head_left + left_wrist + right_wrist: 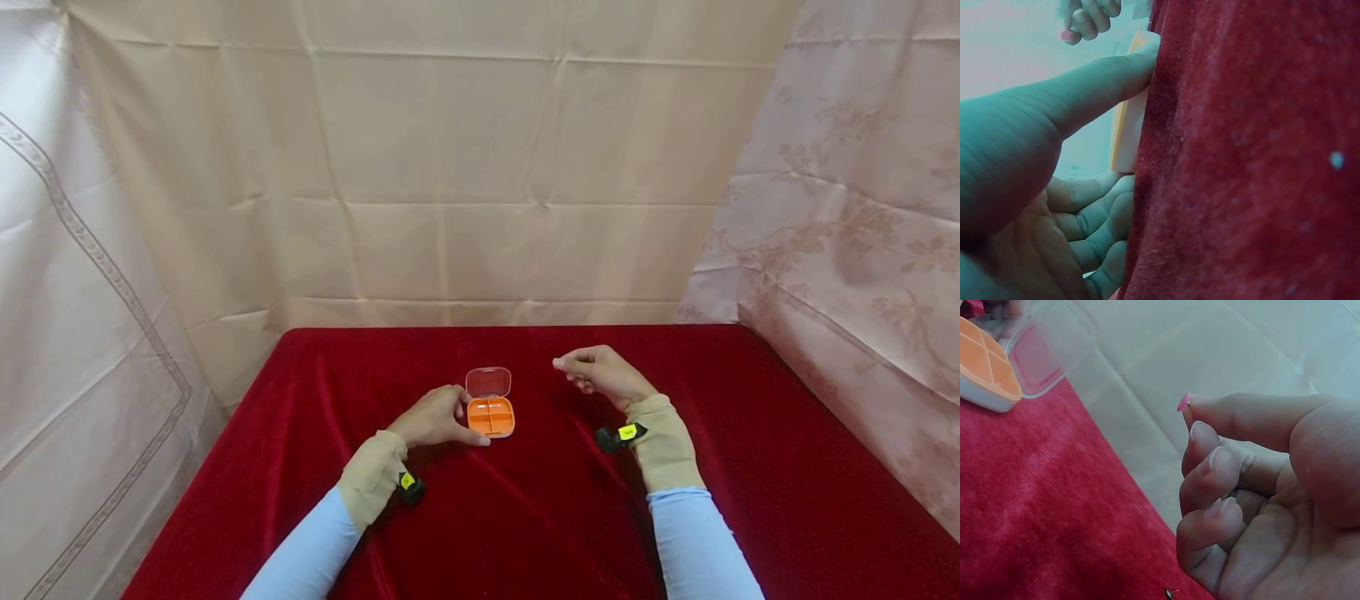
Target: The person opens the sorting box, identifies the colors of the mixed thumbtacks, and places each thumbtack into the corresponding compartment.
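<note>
An orange and white pill box (491,418) rests on the red cloth, its clear lid (488,382) standing open at the far side. Four-way dividers split its orange inside, where no contents show. My left hand (437,418) holds the box from the left, thumb along the near side and fingers round toward the back. In the left wrist view, the thumb lies against the white wall of the pill box (1130,134). Off to the right of the box, my right hand (604,375) is raised and pinches a small pink stud earring (1183,402) between thumb and index finger, other fingers curled.
Red velvet cloth (495,533) covers the table. A small dark item with a thin wire-like end (1170,593) lies on it below the right hand. Beige cloth (450,167) hangs behind, with patterned curtains (862,208) at the sides.
</note>
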A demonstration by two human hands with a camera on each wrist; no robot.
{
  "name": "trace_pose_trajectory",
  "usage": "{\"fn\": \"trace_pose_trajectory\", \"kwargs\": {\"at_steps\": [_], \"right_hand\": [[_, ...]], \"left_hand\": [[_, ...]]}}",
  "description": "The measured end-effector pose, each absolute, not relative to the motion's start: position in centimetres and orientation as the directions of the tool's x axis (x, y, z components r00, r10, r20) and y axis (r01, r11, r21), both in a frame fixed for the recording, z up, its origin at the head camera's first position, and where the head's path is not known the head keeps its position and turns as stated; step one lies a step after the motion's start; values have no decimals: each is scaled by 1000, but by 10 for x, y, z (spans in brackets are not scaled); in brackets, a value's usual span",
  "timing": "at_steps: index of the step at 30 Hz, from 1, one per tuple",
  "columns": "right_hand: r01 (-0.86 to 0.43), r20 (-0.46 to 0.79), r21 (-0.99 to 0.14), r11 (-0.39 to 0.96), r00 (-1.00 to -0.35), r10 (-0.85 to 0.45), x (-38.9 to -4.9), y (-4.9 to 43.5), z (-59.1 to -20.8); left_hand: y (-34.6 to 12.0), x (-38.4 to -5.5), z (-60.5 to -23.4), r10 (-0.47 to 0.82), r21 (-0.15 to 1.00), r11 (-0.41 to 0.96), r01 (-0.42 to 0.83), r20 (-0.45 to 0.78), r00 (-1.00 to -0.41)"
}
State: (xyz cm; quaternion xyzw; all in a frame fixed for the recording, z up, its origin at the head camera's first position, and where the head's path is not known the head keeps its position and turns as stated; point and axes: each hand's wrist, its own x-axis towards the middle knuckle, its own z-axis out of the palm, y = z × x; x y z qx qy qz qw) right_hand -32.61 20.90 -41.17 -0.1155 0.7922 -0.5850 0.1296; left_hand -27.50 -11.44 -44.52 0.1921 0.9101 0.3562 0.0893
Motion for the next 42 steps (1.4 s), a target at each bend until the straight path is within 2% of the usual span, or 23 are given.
{"fn": "trace_pose_trajectory", "kwargs": {"at_steps": [13,42], "right_hand": [[-65,-53,-954,292,-924,-378,-327,202,-417],[-53,-78,-953,298,-909,-409,-321,185,-414]], "left_hand": [[-115,-276,-446,416,676,676,294,-21,-909],[-115,-277,-446,419,690,662,293,-17,-908]]}}
